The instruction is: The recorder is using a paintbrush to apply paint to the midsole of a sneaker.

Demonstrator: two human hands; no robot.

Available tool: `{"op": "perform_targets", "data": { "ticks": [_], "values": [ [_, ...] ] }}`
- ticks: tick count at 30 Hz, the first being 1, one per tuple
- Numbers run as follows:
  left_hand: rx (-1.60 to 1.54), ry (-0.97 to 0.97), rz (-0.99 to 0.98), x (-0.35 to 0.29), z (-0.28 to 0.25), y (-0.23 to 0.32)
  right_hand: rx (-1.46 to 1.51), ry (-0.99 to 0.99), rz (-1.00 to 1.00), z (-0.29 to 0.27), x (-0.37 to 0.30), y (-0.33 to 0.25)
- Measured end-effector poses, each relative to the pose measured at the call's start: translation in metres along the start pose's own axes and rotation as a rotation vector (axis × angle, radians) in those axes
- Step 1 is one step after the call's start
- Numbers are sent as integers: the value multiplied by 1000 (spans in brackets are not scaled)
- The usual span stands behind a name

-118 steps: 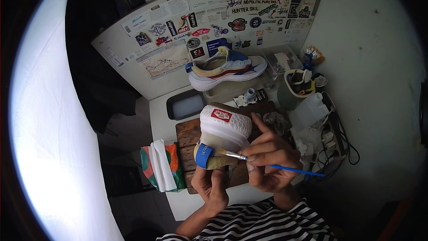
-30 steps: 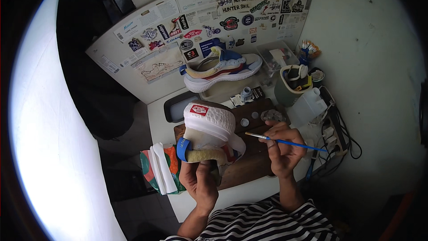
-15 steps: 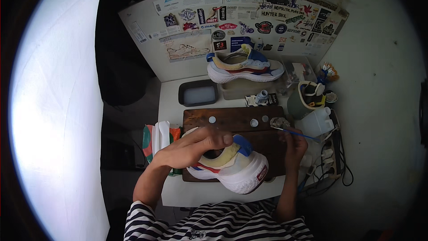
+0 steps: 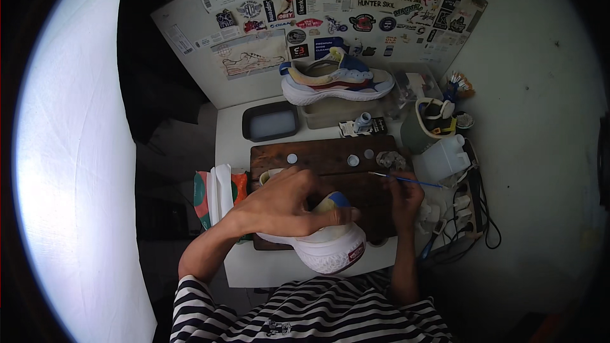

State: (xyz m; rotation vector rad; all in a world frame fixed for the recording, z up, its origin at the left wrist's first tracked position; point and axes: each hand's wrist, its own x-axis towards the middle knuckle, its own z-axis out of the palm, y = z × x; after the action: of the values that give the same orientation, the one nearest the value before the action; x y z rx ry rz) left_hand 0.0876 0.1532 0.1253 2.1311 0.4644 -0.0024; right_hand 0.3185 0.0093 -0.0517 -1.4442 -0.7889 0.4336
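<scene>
A white sneaker (image 4: 327, 254) with yellow lining and a blue heel tab lies over the near part of a dark wooden board (image 4: 324, 148), its heel toward me. My left hand (image 4: 283, 200) grips it across the opening, the thumb reaching over the heel collar; the hand hides much of the upper. To the right, my right hand (image 4: 406, 203) pinches a thin blue-handled paintbrush (image 4: 422, 182), its tip pointing left over the board, apart from the shoe. Beyond it on the board sit small round cups (image 4: 353, 160) and a crumpled clear piece (image 4: 390, 160).
Behind the board stand a dark tray (image 4: 270, 124), a small open bottle (image 4: 363, 122) and a matching sneaker (image 4: 340, 89) on a clear container. A green bucket (image 4: 416, 134), a translucent jug (image 4: 445, 160) and cables (image 4: 486, 216) line the right. A wipes pack (image 4: 219, 194) lies left.
My left hand has shifted from hovering loosely over the shoe's collar to gripping it, thumb laid over the heel. The right hand still holds the paintbrush. The whole view has shifted slightly.
</scene>
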Motion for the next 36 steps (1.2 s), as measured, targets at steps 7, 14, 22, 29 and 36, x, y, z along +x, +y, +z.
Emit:
{"op": "perform_targets", "data": {
  "ticks": [7,14,22,29,36],
  "values": [
    [-6,45,-4,-5,-3,8,-42,-15,20,3,-4,0],
    [80,119,122,-16,0,-11,-37,-44,15,14,4,-4],
    [-65,103,98,-24,5,-8,-128,-72,-158,24,33,23],
    [-136,56,13,-21,10,-3,-230,-82,-202,43,49,31],
    [-155,21,23,-16,14,-17,-335,-111,-186,51,50,28]
  ]
}}
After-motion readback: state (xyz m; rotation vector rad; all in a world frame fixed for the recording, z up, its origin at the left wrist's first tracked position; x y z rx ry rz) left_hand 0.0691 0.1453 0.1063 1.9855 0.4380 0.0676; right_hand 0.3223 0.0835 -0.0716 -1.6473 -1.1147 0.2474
